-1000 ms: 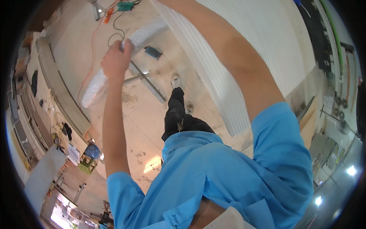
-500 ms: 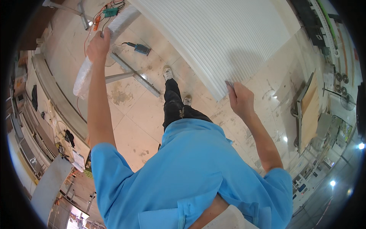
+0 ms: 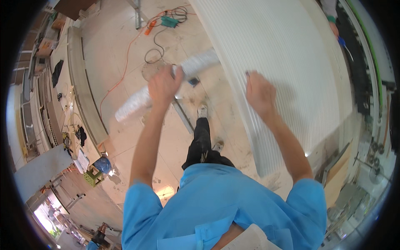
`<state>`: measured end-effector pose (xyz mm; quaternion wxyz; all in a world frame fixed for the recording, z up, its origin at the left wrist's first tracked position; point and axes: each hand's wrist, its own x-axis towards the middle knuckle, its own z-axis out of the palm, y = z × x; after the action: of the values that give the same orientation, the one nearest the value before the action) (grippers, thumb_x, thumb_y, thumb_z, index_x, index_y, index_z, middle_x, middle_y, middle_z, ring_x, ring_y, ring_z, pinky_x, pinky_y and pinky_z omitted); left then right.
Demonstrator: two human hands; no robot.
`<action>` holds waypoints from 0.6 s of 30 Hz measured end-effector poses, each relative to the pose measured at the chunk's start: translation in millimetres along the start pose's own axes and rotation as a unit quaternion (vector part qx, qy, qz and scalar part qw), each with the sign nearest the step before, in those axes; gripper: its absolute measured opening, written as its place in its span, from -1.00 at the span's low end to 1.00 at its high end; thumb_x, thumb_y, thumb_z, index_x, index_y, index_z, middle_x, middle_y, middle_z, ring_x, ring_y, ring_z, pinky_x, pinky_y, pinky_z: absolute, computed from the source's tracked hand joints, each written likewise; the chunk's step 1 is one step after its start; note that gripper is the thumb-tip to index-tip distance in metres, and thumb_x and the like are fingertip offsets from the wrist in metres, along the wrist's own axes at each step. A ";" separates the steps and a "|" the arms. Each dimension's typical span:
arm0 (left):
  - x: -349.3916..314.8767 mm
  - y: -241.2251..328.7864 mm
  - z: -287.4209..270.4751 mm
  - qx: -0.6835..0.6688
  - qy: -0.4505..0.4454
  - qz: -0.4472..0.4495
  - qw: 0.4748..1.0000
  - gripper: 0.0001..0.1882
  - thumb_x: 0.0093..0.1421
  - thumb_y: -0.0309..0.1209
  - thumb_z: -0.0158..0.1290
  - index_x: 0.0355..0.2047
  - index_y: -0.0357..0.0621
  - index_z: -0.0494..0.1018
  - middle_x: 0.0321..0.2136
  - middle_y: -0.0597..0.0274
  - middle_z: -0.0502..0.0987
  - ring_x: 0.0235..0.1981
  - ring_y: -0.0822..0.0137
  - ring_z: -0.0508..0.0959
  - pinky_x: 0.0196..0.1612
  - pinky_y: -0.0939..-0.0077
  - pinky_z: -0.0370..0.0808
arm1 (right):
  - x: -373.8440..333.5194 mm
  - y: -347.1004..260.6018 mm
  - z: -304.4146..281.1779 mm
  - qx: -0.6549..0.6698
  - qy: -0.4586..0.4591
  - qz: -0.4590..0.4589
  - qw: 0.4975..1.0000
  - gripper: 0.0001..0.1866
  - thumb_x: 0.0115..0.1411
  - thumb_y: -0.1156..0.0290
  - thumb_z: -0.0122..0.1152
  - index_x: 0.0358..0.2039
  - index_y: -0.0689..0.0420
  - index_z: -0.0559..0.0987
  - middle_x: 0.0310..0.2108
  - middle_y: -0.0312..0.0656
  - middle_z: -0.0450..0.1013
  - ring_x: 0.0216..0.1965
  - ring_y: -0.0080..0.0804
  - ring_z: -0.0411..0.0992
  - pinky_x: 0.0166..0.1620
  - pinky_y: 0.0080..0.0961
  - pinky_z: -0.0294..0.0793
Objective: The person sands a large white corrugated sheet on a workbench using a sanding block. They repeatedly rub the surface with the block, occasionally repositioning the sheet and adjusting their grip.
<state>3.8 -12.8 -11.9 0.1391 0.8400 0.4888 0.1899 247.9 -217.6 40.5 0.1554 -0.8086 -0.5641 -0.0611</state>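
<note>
Now the right hand (image 3: 262,96) has moved farther up the ribbed panel (image 3: 283,50).

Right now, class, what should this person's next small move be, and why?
Perhaps steady the whitish roll with the left hand: that hand grips near its middle, both ends jut out, and the right hand is away from it, over the ribbed panel.

White striped panel (image 3: 287,50); whitish roll (image 3: 132,104); blue shirt (image 3: 216,187); black trousers (image 3: 201,139); green stool (image 3: 91,177).
</note>
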 end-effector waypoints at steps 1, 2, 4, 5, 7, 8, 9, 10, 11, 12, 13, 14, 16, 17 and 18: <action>-1.0 1.3 0.0 0.005 0.007 0.013 1.000 -0.54 0.30 0.03 0.07 -0.40 -0.16 0.55 -0.44 -0.01 0.60 -0.43 -0.09 0.63 -0.31 0.03 0.53 | 53.9 1.2 19.7 0.013 0.026 -0.031 0.999 -0.96 0.26 0.46 0.08 -0.35 0.11 0.46 -0.48 -0.04 0.51 -0.48 0.02 0.55 -0.42 -0.02 0.52; -1.8 2.1 -0.8 0.008 0.016 0.029 0.999 -0.57 0.29 0.00 0.10 -0.43 -0.15 0.54 -0.50 0.03 0.57 -0.46 -0.05 0.61 -0.34 0.07 0.51 | 110.1 -1.3 40.0 -0.003 0.013 -0.017 1.000 -0.88 0.33 0.37 0.06 -0.32 0.11 0.48 -0.49 -0.03 0.52 -0.47 0.05 0.54 -0.40 -0.01 0.51; -1.6 3.6 -2.5 0.007 0.023 0.041 0.999 -0.61 0.26 -0.03 0.14 -0.46 -0.11 0.51 -0.55 0.09 0.52 -0.50 0.03 0.59 -0.39 0.13 0.49 | 224.4 -10.2 74.3 -0.014 0.021 -0.043 0.999 -0.90 0.24 0.43 0.06 -0.32 0.16 0.52 -0.38 0.02 0.61 -0.35 0.09 0.62 -0.32 0.04 0.59; -1.5 4.5 -3.7 0.001 0.018 0.034 0.999 -0.61 0.25 -0.03 0.15 -0.46 -0.11 0.52 -0.55 0.10 0.53 -0.50 0.04 0.59 -0.40 0.15 0.49 | 278.8 -15.7 89.1 -0.025 0.010 -0.035 0.999 -0.88 0.23 0.45 0.07 -0.30 0.19 0.54 -0.35 0.05 0.63 -0.32 0.12 0.63 -0.28 0.07 0.58; 0.9 6.3 -6.1 -0.008 0.009 0.025 1.000 -0.62 0.23 -0.04 0.16 -0.44 -0.11 0.53 -0.54 0.13 0.53 -0.49 0.06 0.60 -0.40 0.18 0.49 | 374.1 -23.6 114.8 -0.045 -0.002 -0.049 0.998 -0.86 0.22 0.48 0.07 -0.25 0.20 0.54 -0.33 0.06 0.63 -0.30 0.12 0.63 -0.24 0.08 0.59; 1.9 7.2 -7.3 -0.010 0.008 0.022 1.000 -0.63 0.23 -0.04 0.17 -0.43 -0.11 0.53 -0.54 0.14 0.53 -0.49 0.07 0.59 -0.39 0.18 0.49 | 417.6 -29.6 127.6 -0.039 -0.004 -0.034 0.999 -0.82 0.25 0.47 0.02 -0.22 0.24 0.55 -0.30 0.14 0.62 -0.24 0.14 0.63 -0.17 0.06 0.60; 4.1 7.2 -8.0 -0.017 0.012 0.023 1.000 -0.63 0.22 -0.04 0.18 -0.42 -0.11 0.54 -0.54 0.15 0.53 -0.50 0.08 0.59 -0.39 0.19 0.49 | 453.6 -34.6 137.4 -0.030 0.002 -0.028 0.999 -0.78 0.28 0.47 -0.03 -0.19 0.27 0.55 -0.27 0.22 0.61 -0.19 0.16 0.63 -0.11 0.04 0.61; 4.3 7.4 -8.5 -0.013 0.012 0.021 1.000 -0.63 0.23 -0.04 0.18 -0.42 -0.11 0.55 -0.55 0.15 0.53 -0.50 0.08 0.59 -0.39 0.19 0.49 | 481.3 -38.4 143.9 -0.023 0.021 -0.032 0.999 -0.78 0.28 0.47 -0.03 -0.19 0.27 0.55 -0.28 0.22 0.61 -0.20 0.16 0.63 -0.12 0.04 0.61; 4.6 7.4 -8.3 -0.014 0.017 0.020 1.000 -0.64 0.23 -0.04 0.18 -0.41 -0.11 0.55 -0.55 0.15 0.53 -0.49 0.08 0.59 -0.39 0.19 0.49 | 498.6 -41.7 149.2 -0.017 0.040 -0.037 0.998 -0.79 0.28 0.47 -0.03 -0.20 0.27 0.55 -0.29 0.22 0.61 -0.22 0.17 0.63 -0.13 0.04 0.61; 2.3 7.5 -8.5 -0.020 0.011 0.019 1.000 -0.64 0.23 -0.04 0.18 -0.40 -0.11 0.56 -0.55 0.15 0.53 -0.49 0.08 0.59 -0.39 0.20 0.49 | 500.8 -42.6 154.4 -0.011 0.052 -0.038 0.998 -0.79 0.28 0.47 -0.03 -0.21 0.27 0.55 -0.30 0.22 0.61 -0.23 0.17 0.63 -0.14 0.05 0.61; -0.3 7.0 -8.8 -0.012 0.011 0.013 1.000 -0.64 0.23 -0.04 0.18 -0.40 -0.11 0.56 -0.54 0.15 0.53 -0.49 0.08 0.60 -0.39 0.20 0.50 | 498.4 -42.6 155.5 -0.003 0.067 -0.048 0.997 -0.79 0.28 0.47 -0.03 -0.22 0.28 0.56 -0.32 0.22 0.61 -0.24 0.17 0.63 -0.14 0.05 0.61; -2.3 6.0 -7.2 -0.013 0.009 0.009 1.000 -0.64 0.24 -0.04 0.18 -0.39 -0.10 0.56 -0.53 0.15 0.54 -0.49 0.08 0.60 -0.39 0.20 0.50 | 487.3 -41.6 154.5 0.001 0.081 -0.059 0.995 -0.79 0.28 0.48 -0.02 -0.22 0.28 0.56 -0.33 0.22 0.61 -0.25 0.17 0.63 -0.15 0.05 0.61; -4.4 3.2 -2.6 -0.014 0.008 0.009 1.000 -0.63 0.24 -0.03 0.18 -0.38 -0.11 0.57 -0.53 0.14 0.54 -0.49 0.07 0.60 -0.38 0.18 0.50 | 443.7 -33.9 141.8 -0.008 0.077 -0.064 0.995 -0.80 0.28 0.48 -0.02 -0.24 0.28 0.56 -0.35 0.21 0.61 -0.26 0.16 0.63 -0.17 0.05 0.61; -5.7 1.1 -1.2 -0.013 0.011 0.010 1.000 -0.62 0.25 -0.03 0.18 -0.37 -0.11 0.58 -0.54 0.13 0.54 -0.49 0.06 0.60 -0.38 0.16 0.51 | 410.9 -30.6 132.6 -0.018 0.054 -0.060 0.997 -0.80 0.27 0.49 -0.02 -0.24 0.29 0.56 -0.35 0.21 0.61 -0.26 0.16 0.63 -0.17 0.05 0.60; -6.0 -0.5 0.5 -0.007 0.005 0.008 1.000 -0.61 0.25 -0.02 0.18 -0.34 -0.12 0.59 -0.54 0.10 0.56 -0.47 0.04 0.61 -0.36 0.15 0.52 | 377.7 -25.8 118.5 -0.025 0.036 -0.056 0.997 -0.81 0.27 0.49 -0.02 -0.25 0.29 0.56 -0.36 0.21 0.61 -0.26 0.15 0.63 -0.17 0.06 0.60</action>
<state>0.9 -17.9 -13.7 0.1408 0.8421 0.4815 0.1981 349.3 165.9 36.9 0.1512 -0.7765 -0.6011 -0.1130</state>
